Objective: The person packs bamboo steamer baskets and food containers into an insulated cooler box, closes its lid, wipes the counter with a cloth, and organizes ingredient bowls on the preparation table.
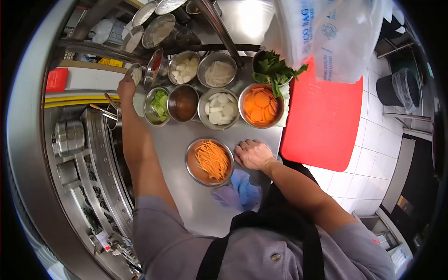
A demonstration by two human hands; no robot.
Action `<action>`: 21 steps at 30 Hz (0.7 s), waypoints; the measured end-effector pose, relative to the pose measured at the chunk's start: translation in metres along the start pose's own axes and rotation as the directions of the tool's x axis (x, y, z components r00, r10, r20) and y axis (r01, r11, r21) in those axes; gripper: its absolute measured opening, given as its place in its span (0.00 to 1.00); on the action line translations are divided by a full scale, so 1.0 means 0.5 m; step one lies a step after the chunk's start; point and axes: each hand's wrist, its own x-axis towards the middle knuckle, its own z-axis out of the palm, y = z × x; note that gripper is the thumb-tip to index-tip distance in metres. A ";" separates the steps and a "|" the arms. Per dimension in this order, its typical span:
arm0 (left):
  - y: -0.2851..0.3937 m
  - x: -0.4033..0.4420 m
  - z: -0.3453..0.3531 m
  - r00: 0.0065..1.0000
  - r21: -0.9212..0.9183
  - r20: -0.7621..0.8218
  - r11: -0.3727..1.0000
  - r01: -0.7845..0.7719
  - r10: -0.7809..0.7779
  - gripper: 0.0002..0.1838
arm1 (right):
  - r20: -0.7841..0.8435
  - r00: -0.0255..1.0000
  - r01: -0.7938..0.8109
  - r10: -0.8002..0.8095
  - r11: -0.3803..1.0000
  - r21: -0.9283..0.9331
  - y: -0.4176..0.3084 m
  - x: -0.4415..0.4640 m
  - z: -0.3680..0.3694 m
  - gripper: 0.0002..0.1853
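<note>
Right and left are the person's own. Nearest, just behind the right fingers, a blue cloth (242, 189) lies crumpled on the steel counter (182, 196). The right hand (254, 155) rests on that surface, its fingers curled and together; whether anything lies beneath them cannot be told. Just left of these fingers stands a metal bowl of carrot strips (192, 165); to their right is a red board (322, 121).

Farther out, ahead of the right fingers, are a bowl of carrot slices (243, 115) and, left of it, a bowl of white rounds (201, 112). A bowl of cut greens (150, 113) stands nearer the left fingers, to their right.

The left hand (126, 88), arm extended, meets the near edge of a small bowl of pale pieces (130, 69), which lies just beyond its fingers. Their grip is largely hidden; one cannot tell whether they clamp the rim. At this reach, sound handling would probably call for a secure hold on the rim, a level bowl, and clearance from the bowl with reddish contents (155, 70), right of those fingers.
</note>
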 end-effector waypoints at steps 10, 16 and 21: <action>0.021 -0.585 -0.112 0.897 -0.520 0.420 0.774 0.361 -0.136 0.21 | 0.005 1.000 -0.014 0.014 1.000 -0.022 -0.002 -0.006 0.012 0.13; 0.090 -0.846 -0.041 0.802 -0.673 0.539 0.439 0.595 -0.259 0.23 | 0.051 0.998 -0.023 0.024 1.000 -0.015 -0.010 -0.001 0.007 0.11; 0.122 -0.863 -0.053 0.872 -0.673 0.487 0.659 0.336 0.053 0.21 | 0.133 0.991 -0.003 0.009 0.999 -0.047 -0.011 0.000 -0.002 0.10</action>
